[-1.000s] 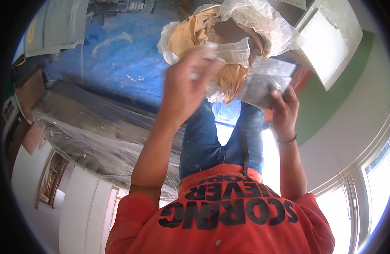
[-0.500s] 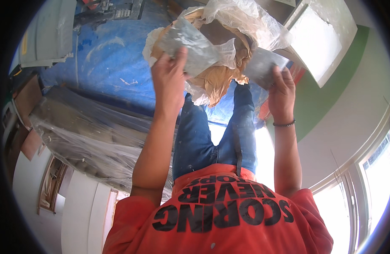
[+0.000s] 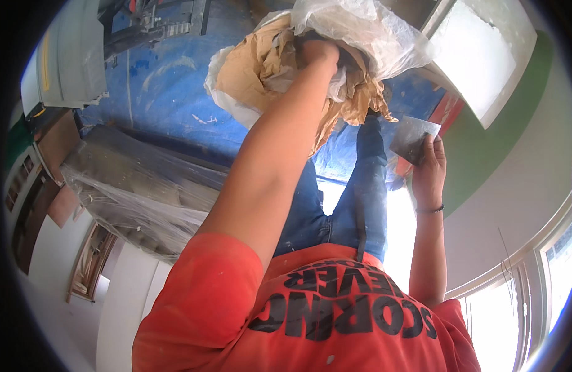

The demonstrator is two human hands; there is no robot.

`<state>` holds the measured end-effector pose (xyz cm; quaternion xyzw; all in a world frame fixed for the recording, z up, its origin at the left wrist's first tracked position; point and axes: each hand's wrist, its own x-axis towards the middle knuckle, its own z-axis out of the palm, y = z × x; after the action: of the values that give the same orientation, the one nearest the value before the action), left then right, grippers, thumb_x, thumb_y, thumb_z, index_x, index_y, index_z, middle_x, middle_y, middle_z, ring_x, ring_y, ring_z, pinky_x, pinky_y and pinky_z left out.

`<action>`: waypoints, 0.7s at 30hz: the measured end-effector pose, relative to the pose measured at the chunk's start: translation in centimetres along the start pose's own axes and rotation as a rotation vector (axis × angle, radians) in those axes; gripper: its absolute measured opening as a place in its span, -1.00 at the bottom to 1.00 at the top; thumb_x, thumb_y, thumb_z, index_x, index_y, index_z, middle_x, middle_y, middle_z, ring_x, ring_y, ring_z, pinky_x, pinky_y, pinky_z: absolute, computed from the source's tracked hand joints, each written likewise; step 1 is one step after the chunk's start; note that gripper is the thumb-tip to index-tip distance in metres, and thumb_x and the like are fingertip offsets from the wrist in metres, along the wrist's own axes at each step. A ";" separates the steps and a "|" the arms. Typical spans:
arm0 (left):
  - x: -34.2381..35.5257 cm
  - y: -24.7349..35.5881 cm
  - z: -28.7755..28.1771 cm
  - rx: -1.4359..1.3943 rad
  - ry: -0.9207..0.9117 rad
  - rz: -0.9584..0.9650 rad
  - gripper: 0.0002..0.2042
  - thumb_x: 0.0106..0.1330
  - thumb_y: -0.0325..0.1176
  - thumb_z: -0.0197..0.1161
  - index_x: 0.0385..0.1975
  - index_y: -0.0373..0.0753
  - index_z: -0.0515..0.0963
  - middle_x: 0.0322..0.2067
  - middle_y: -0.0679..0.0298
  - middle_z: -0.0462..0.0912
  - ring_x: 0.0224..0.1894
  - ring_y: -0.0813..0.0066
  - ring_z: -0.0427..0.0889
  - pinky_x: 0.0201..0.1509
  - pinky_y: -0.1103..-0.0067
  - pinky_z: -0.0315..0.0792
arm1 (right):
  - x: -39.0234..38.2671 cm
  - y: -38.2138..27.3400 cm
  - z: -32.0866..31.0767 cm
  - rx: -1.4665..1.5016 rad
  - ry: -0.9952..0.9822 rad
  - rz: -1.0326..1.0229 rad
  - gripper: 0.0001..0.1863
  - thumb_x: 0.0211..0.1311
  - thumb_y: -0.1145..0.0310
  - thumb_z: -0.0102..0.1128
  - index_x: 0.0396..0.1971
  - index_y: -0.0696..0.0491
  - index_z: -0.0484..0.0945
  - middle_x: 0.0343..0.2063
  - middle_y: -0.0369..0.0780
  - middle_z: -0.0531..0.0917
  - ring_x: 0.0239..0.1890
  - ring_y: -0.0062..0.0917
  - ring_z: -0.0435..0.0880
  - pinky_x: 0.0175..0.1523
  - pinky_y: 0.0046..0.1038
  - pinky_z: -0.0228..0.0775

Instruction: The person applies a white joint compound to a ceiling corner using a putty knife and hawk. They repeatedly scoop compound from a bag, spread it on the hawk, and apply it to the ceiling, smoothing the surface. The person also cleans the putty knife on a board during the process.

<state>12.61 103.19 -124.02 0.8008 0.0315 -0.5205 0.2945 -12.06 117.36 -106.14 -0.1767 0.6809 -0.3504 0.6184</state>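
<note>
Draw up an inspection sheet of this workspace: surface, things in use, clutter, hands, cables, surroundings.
Surface: blue sheet, marked with whitish smears and specks.
Things in use: crumpled brown paper bag with cloudy plastic about its mouth; flat grey plate.
Clutter: grey panels at upper left; clear plastic cover over something bulky.
Hands: left hand reaches into the bag, fingers hidden; right hand grips the plate by its edge, apart from the bag.
Cables: thin strands near the bright window; cannot tell if wires.
Surroundings: green band on the right; white panel at upper right.
</note>
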 end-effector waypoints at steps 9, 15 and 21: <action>4.7 -2.2 -3.7 0.879 0.102 0.412 -0.81 0.28 -0.38 0.30 -0.23 -0.34 0.71 -0.12 -0.06 0.75 -0.03 0.03 0.75 0.00 0.37 0.65 | -1.1 1.2 -1.8 -0.082 0.047 0.048 -0.75 0.63 0.23 0.01 0.00 0.08 0.55 -0.18 -0.36 0.65 -0.17 -0.74 0.58 -0.01 -0.58 0.48; 2.7 -0.5 -3.3 0.924 0.013 0.550 -0.70 0.26 -0.33 0.32 -0.11 -0.40 0.67 -0.10 -0.07 0.74 -0.03 0.04 0.76 0.04 0.33 0.63 | -1.0 2.6 -2.5 -0.063 0.040 0.114 -0.73 0.63 0.23 0.01 0.01 0.11 0.55 -0.17 -0.34 0.67 -0.15 -0.74 0.59 0.04 -0.59 0.46; 4.7 -2.9 0.0 0.958 -0.055 0.593 -0.63 0.31 -0.31 0.25 0.07 -0.32 0.63 0.09 -0.11 0.66 0.18 0.04 0.65 0.26 0.35 0.52 | -1.2 4.0 -3.4 -0.041 -0.021 0.064 -0.71 0.63 0.22 0.02 0.03 0.13 0.55 -0.15 -0.34 0.68 -0.12 -0.73 0.60 0.09 -0.59 0.44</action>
<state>13.71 104.35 -129.27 0.8059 -0.4422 -0.3923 0.0324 -14.37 121.76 -108.11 -0.1711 0.6865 -0.3146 0.6328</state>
